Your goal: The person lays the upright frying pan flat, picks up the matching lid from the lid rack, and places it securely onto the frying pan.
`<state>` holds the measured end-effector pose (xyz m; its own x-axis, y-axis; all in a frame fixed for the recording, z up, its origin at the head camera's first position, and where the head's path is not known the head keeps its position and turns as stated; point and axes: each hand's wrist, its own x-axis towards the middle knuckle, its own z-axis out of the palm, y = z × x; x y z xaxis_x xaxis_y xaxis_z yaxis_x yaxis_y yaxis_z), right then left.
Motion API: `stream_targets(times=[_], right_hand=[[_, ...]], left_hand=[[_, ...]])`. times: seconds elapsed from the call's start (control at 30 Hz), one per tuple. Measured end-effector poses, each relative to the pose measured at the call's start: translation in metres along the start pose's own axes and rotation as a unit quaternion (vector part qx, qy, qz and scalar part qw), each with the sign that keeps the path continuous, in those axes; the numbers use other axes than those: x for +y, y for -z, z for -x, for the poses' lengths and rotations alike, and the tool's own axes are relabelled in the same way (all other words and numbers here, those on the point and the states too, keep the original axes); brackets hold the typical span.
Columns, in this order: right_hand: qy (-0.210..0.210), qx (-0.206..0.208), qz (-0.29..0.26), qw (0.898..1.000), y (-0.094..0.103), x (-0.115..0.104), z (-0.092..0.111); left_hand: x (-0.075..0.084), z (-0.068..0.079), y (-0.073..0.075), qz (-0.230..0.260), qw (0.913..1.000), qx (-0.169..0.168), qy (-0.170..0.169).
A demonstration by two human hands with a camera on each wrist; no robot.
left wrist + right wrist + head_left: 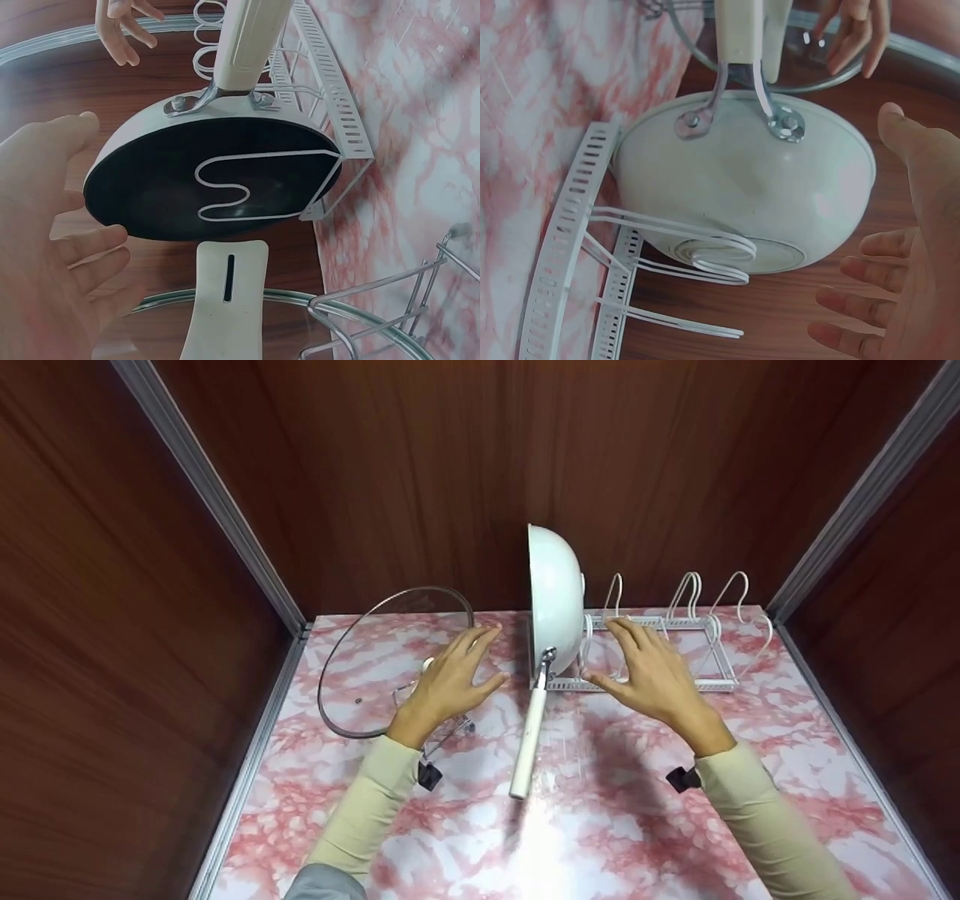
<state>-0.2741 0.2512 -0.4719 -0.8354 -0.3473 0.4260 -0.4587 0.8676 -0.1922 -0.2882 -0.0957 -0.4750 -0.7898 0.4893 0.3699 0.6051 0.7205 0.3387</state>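
Note:
A white wok-like pan point(556, 592) with a dark inside stands on its edge in a white wire rack point(716, 685). Its long cream handle point(529, 742) points toward the front. To the pan's left is my left hand point(450, 675), fingers extended and thumb apart, near the dark open side. My right hand point(652, 675) hovers over the rack, on the side of the pan's rounded bottom, its fingers spread loosely. Both hands hold nothing, and a gap shows between each and the pan in the head view. One wire divider point(270, 155) crosses the pan's inside.
A glass lid point(321, 690) with a metal rim stands upright at the left, behind my left forearm. Its cream slotted handle point(225, 315) faces the pan, beside a metal wire stand point(375, 289). Brown wood-look walls point(360, 472) enclose the red-and-white marbled table point(450, 825).

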Motion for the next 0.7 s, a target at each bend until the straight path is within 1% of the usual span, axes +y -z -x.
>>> stream_targets(times=[0.23,0.47,0.7], right_hand=[[0.002,0.019,-0.019,1.000,-0.003,-0.006,0.000],[-0.010,0.026,-0.039,0.999,-0.003,-0.011,0.000],[-0.010,0.033,-0.047,0.998,-0.005,-0.020,0.002]], left_hand=[[0.004,0.001,-0.002,0.011,0.9999,0.012,0.002],[0.009,-0.001,-0.004,0.028,0.9990,0.034,-0.009],[0.015,-0.001,-0.005,0.046,0.9981,0.041,0.000]])
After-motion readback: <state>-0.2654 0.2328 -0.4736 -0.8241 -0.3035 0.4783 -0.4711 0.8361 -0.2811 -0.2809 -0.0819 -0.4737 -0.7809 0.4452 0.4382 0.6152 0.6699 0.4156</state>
